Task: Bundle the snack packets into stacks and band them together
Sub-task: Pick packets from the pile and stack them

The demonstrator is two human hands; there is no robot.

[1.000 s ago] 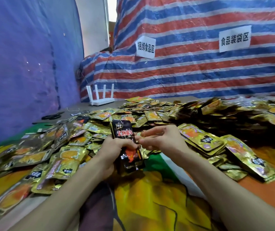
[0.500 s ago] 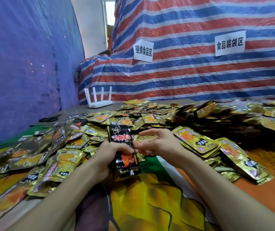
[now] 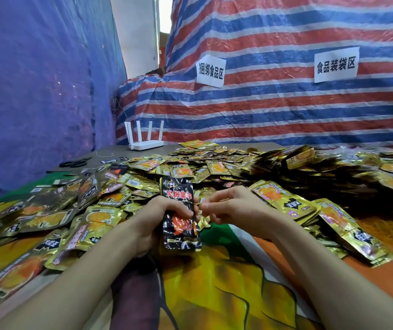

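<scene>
My left hand grips a stack of black snack packets with red lettering and holds it upright over the cloth, thumb across its front. My right hand is just right of the stack. Its fingertips pinch a small thin rubber band against the stack's right edge; the band is barely visible. Loose gold snack packets lie spread to the left and behind.
Flat stacks of gold packets lie to the right, with a dark heap of packets behind them. A white router and black scissors sit at the back left. Striped tarp walls the far side.
The view has tilted up a little. Both hands stay together at the stack; my right fingertips have shifted slightly along its right edge.
</scene>
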